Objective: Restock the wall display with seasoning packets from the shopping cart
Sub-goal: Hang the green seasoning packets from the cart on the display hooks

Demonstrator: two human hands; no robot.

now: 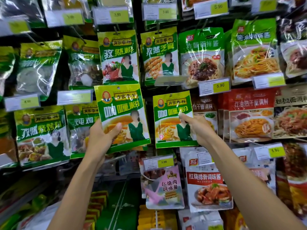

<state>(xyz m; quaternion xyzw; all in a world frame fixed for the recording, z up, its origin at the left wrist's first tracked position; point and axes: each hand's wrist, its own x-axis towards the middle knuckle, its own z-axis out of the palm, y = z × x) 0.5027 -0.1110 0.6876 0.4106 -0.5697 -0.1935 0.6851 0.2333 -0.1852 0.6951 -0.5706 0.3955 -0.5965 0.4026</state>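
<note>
Left hand point(98, 140) grips curry packet point(123, 112) by bottom, hang-hole point(118, 88) up for hooking. Right hand point(197, 128) pinches hung packet point(171, 123) just beside, perhaps steadying it; hook unseen.

The wall display point(138, 19) is a dark vertical panel fitted with rows of projecting pegs point(116, 29). Packets hang from the pegs, one behind another. The left and centre columns carry green-and-yellow seasoning packets point(118, 57). At upper right hang green noodle-sauce packets point(201, 53), with red noodle-sauce packets point(250, 113) in the row below. Lowest hang white rib-sauce packets point(207, 180) and a pink packet point(163, 185). Price tags point(214, 86) are mounted at the peg ends.
</note>
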